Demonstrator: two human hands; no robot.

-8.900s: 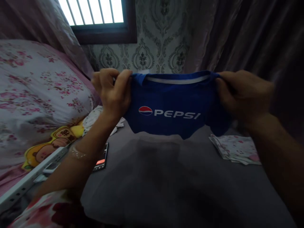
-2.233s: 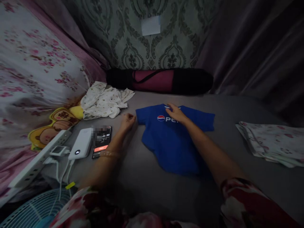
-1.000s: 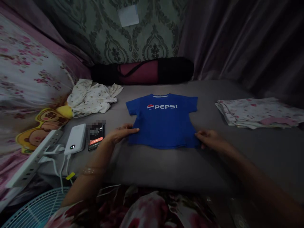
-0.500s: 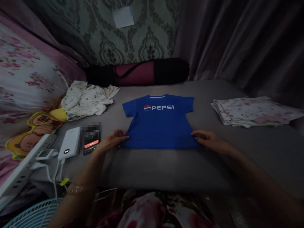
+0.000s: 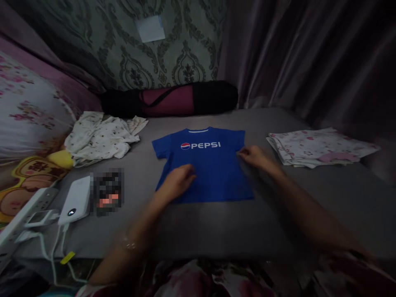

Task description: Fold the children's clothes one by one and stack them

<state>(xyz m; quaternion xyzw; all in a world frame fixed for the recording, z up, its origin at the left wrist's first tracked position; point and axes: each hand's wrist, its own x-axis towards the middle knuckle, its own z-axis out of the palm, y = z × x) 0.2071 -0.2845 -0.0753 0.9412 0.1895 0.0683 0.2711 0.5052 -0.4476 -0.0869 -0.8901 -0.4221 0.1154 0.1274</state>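
A blue short-sleeved T-shirt [image 5: 204, 173] with a white PEPSI print and round logo lies flat, front up, its collar pointing away from me. My left hand [image 5: 179, 180] is over its lower left part, slightly blurred, with the fingers loosely bent and the thumb apart from them; nothing shows in its grasp. At the shirt's right edge, just under the sleeve, my right hand [image 5: 255, 157] pinches the fabric between thumb and fingertips.
Folded floral cloth [image 5: 318, 146] lies right on the grey bed surface [image 5: 213, 231]. A crumpled white printed garment [image 5: 102, 136] lies left. Nearer are a white power bank [image 5: 76, 198], a blurred-out phone [image 5: 108, 192], cables and a power strip [image 5: 27, 214]. A long black-and-maroon bag [image 5: 168, 101] lines the back.
Both hands have left the bottom corners of the T-shirt. My left hand moved right, over the shirt, and my right hand moved up to the sleeve. The view shifted slightly.
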